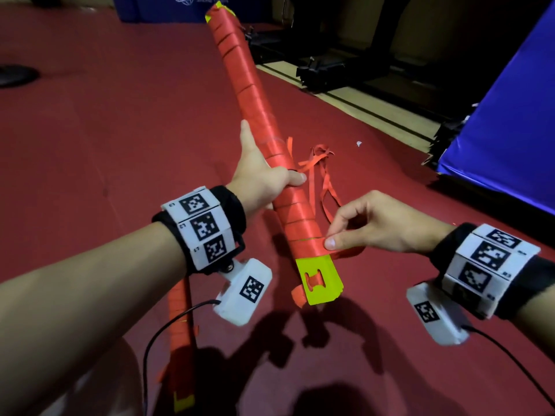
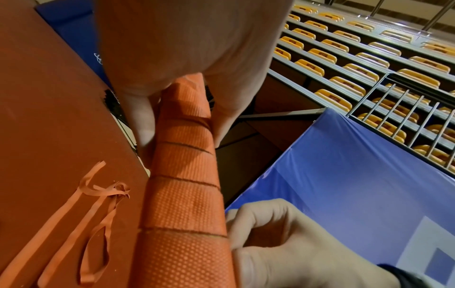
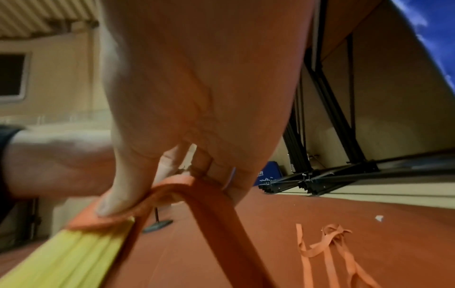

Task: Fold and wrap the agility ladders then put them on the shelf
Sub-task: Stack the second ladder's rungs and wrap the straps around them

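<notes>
A folded agility ladder (image 1: 255, 109), a long bundle of yellow rungs wound in orange strap, slants up from near me. My left hand (image 1: 264, 175) grips its middle, thumb across the top; the left wrist view shows the fingers round the bundle (image 2: 182, 175). Near the yellow rung ends (image 1: 319, 283) my right hand (image 1: 332, 243) pinches the orange strap (image 3: 192, 196) against the bundle with thumb and forefinger. The strap's loose tail (image 1: 318, 172) lies in loops on the floor. A second wrapped ladder (image 1: 180, 325) lies on the floor under my left arm.
Red floor matting (image 1: 105, 130) spreads all around. A blue padded mat (image 1: 504, 115) stands at the right. Black folded metal frames (image 1: 324, 73) lie at the far edge, and seating rows (image 2: 357, 58) rise beyond. A dark round base (image 1: 15, 75) sits far left.
</notes>
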The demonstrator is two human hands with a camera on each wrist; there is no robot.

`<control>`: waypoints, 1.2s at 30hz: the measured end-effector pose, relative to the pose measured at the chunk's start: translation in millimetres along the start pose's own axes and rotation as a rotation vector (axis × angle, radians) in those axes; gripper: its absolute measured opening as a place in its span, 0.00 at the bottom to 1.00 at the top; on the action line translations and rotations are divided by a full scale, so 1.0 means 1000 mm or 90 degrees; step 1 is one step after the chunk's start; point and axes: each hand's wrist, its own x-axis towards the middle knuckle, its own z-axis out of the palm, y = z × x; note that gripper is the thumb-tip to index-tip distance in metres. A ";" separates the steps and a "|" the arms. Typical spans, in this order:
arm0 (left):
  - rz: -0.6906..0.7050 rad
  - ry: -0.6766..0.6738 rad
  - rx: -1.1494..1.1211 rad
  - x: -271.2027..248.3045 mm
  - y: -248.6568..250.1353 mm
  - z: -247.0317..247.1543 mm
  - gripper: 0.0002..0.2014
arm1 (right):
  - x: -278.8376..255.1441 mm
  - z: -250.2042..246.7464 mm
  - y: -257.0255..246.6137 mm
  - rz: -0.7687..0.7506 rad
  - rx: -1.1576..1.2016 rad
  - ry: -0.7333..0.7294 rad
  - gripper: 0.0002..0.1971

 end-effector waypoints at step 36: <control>0.037 -0.135 -0.066 0.003 0.008 -0.011 0.27 | 0.000 0.020 -0.005 0.059 0.099 -0.137 0.09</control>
